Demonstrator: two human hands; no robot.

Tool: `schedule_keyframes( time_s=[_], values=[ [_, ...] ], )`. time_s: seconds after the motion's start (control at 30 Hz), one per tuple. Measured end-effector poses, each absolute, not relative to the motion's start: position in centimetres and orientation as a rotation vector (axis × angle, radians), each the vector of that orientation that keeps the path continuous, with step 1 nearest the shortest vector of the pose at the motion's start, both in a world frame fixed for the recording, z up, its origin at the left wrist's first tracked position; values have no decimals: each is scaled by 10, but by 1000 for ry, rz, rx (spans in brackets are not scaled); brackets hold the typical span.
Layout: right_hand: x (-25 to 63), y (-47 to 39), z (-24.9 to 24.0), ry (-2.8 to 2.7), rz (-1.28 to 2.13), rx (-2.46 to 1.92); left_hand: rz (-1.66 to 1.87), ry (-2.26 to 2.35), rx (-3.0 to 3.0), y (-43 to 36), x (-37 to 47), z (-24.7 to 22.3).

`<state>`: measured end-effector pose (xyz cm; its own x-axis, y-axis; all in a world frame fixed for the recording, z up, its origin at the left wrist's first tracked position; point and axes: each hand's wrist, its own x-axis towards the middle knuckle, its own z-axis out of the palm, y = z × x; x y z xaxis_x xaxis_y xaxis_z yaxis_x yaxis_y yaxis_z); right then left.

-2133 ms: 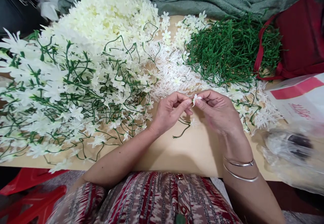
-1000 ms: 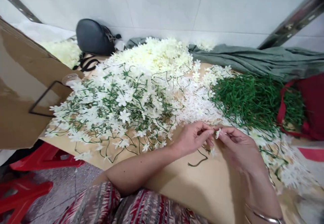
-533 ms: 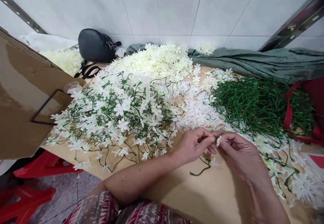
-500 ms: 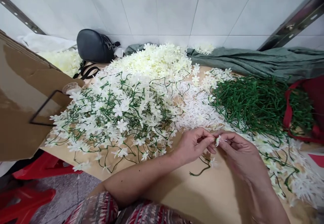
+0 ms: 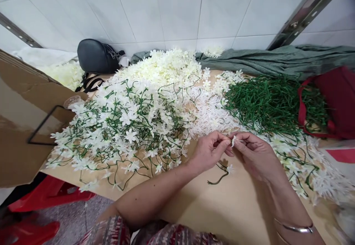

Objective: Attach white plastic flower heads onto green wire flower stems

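Both hands meet above the brown tabletop (image 5: pixel 210 204). My left hand (image 5: pixel 212 150) is closed in a pinch, its fingertips touching the base of a small white flower (image 5: pixel 233 141). Thumb and forefinger of my right hand (image 5: pixel 253 154) grip that flower from the other side. Just below my left hand, a green stem (image 5: pixel 219 179) with white at its end lies on the table. White flowers on green stems (image 5: pixel 130 115) form a large heap to the left. Behind the hands is a pile of thin white pieces (image 5: pixel 212 114). Green stems (image 5: pixel 271 102) are heaped at the right.
Pale yellow-white petals (image 5: pixel 169 65) are piled toward the tiled wall, near a black bag (image 5: pixel 97 57) and a green cloth (image 5: pixel 249 60). A cardboard box (image 5: pixel 24 126) stands at left, a dark red bag (image 5: pixel 337 101) at right. Red stools (image 5: pixel 52 193) are below left.
The whole view has shifted and tilted slightly. Both hands keep their pinch at the flower, which now shows more clearly. A bracelet has come into view on the right wrist.
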<state>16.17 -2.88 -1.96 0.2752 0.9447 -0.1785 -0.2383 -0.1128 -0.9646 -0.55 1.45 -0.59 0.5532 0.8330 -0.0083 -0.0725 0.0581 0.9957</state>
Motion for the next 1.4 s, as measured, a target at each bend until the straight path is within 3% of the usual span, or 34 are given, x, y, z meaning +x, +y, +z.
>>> schedule_keyframes(
  time_s=[0.73,1.4],
  values=[
    [154,-28,-14,-852,1143,-1280,760,765,1250,16,-10,-3],
    [152,-23,-13,-537,1312,-1145,798,753,1200,18,-11,-3]
  ],
)
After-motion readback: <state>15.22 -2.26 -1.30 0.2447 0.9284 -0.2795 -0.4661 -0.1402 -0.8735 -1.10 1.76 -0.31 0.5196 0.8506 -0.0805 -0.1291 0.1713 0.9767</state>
